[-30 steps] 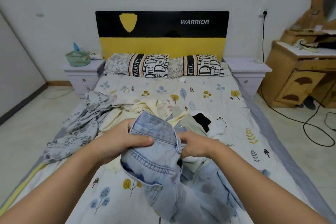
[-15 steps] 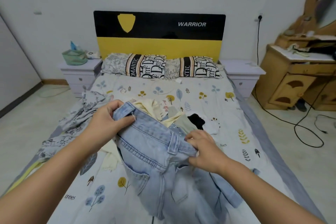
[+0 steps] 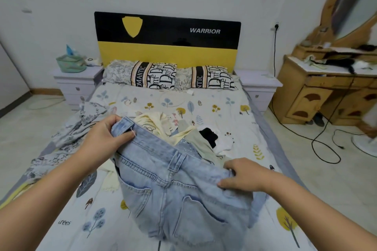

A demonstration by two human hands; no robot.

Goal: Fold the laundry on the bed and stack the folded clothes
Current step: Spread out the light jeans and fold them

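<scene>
A pair of light blue jeans (image 3: 175, 189) hangs in front of me over the bed (image 3: 204, 108), back pockets facing me. My left hand (image 3: 104, 138) grips the left end of the waistband, raised. My right hand (image 3: 242, 175) pinches the right end of the waistband, lower. The waistband stretches slanted between them. Behind the jeans lies a pile of unfolded laundry (image 3: 183, 128): pale yellow, beige, black and white pieces. The legs of the jeans run out of view at the bottom.
A grey floral blanket (image 3: 67, 140) is bunched along the bed's left side. Two pillows (image 3: 169, 75) lie at the headboard. Nightstands flank the bed; the left one carries a green basket (image 3: 70, 63). A wooden dresser (image 3: 330, 87) and black cables (image 3: 318, 140) are on the right.
My hands have drawn apart along the waistband, left going up and left, right going down and right. The bunched jeans have spread out, showing the back pockets.
</scene>
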